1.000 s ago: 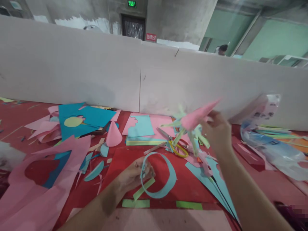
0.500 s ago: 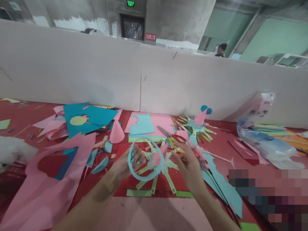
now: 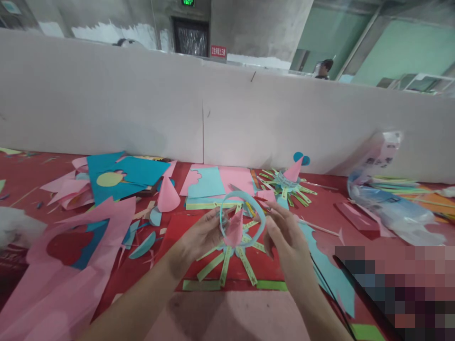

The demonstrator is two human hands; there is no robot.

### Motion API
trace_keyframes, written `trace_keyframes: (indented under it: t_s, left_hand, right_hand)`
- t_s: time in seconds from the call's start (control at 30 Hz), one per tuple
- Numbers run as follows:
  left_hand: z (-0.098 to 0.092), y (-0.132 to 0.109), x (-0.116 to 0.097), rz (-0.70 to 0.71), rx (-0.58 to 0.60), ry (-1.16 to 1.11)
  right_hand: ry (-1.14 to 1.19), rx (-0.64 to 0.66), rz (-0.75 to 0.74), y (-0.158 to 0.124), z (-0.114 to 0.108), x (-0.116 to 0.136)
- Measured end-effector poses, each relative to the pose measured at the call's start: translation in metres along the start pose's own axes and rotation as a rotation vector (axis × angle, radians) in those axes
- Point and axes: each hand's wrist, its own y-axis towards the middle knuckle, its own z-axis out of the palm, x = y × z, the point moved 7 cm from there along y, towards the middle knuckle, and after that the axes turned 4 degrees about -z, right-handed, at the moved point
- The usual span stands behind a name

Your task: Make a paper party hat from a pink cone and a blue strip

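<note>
A light blue paper ring [image 3: 261, 226] is up in front of me, its left side in the closed fingers of my left hand [image 3: 204, 234]. My right hand [image 3: 286, 234] is at the ring's right side, fingers apart and bent towards it; whether they touch it is unclear. Behind the ring, a pink paper cone [image 3: 234, 229] stands on a light blue base with green printed strips [image 3: 246, 266] spreading outward. This piece lies on a red sheet [image 3: 177, 241]. Scissors with yellow and red handles [image 3: 249, 208] are partly hidden behind the ring.
Another pink cone [image 3: 168, 195] stands at the back left, near cut blue and pink paper [image 3: 121, 227]. A similar strip-edged piece [image 3: 289, 182] is at the back right. Plastic bags [image 3: 398, 203] lie at the right. A white partition [image 3: 142, 104] closes off the back.
The ring has moved right with my left hand and now stands more upright, in front of the cone. My right hand has shifted slightly right, near the ring's edge. The view has shifted a little.
</note>
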Motion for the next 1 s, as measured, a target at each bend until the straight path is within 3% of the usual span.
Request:
trace_keyframes:
  t_s: [0.1, 0.23, 0.4, 0.83, 1.0]
  left_hand:
    - [-0.015, 0.0, 0.003, -0.028, -0.055, 0.026]
    - [-0.04, -0.001, 0.014, -0.124, -0.22, 0.126]
    - [-0.063, -0.001, 0.022, -0.161, -0.363, 0.206]
    - [-0.066, -0.005, 0.02, -0.187, -0.481, 0.494]
    - [-0.067, -0.007, 0.018, -0.185, -0.504, 0.557]
  right_hand:
    - [-0.012, 0.05, 0.054, 0.002, 0.001, -0.024]
    - [0.043, 0.089, 0.141, 0.001, 0.005, -0.059]
    - [0.028, 0.074, 0.212, -0.001, 0.004, -0.083]
    - [-0.095, 0.003, 0.374, -0.002, -0.008, -0.131]
    - [-0.228, -0.025, 0.246, -0.002, -0.011, -0.124]
